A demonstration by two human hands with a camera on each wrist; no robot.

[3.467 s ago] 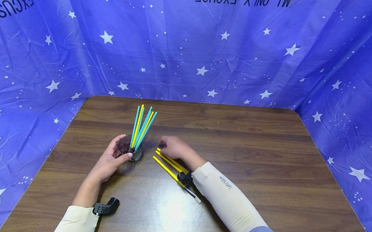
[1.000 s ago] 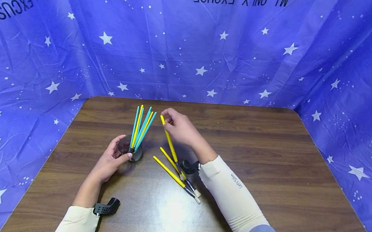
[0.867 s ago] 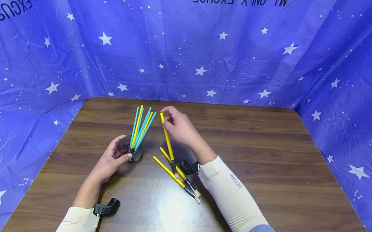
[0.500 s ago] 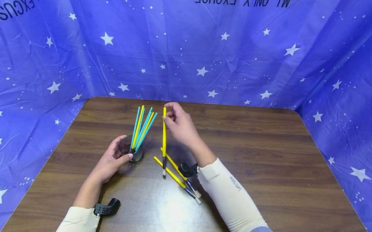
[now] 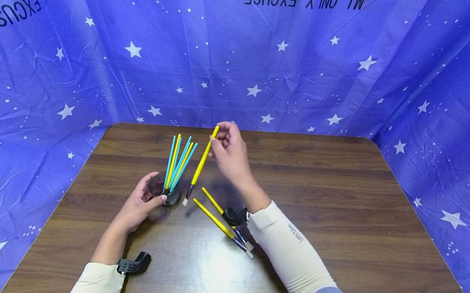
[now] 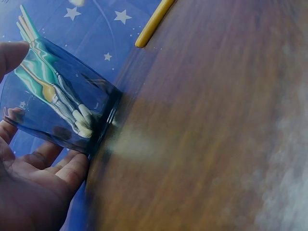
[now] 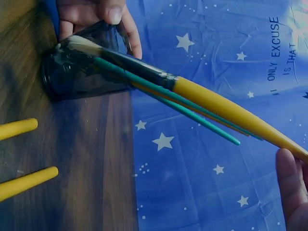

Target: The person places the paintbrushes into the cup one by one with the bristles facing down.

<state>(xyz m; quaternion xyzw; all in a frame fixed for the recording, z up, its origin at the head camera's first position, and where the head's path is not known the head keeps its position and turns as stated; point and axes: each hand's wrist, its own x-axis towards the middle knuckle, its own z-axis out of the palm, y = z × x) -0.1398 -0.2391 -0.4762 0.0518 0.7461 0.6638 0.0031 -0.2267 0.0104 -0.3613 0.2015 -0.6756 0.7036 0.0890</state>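
Observation:
My left hand (image 5: 135,207) grips a dark see-through glass cup (image 5: 174,198), thumb on the near side and fingers round the far side. In the cup lean several teal and yellow paintbrushes (image 6: 57,98), bristles down on its bottom. My right hand (image 5: 234,160) pinches a yellow paintbrush (image 5: 201,166) near the handle's top end. That brush hangs tilted above the table, its pale bristles low and just right of the cup. Bristles and dark ferrule overlap the cup in the right wrist view.
Two more yellow paintbrushes, a nearer one (image 5: 213,218) and a farther one (image 5: 211,199), lie on the brown wooden table (image 5: 332,198) below my right forearm. A blue star-printed cloth (image 5: 210,45) hangs round the table's back and sides.
My right hand has picked one yellow paintbrush off the table, raised it and swung its bristle end left toward the cup. The left hand and cup have stayed in place.

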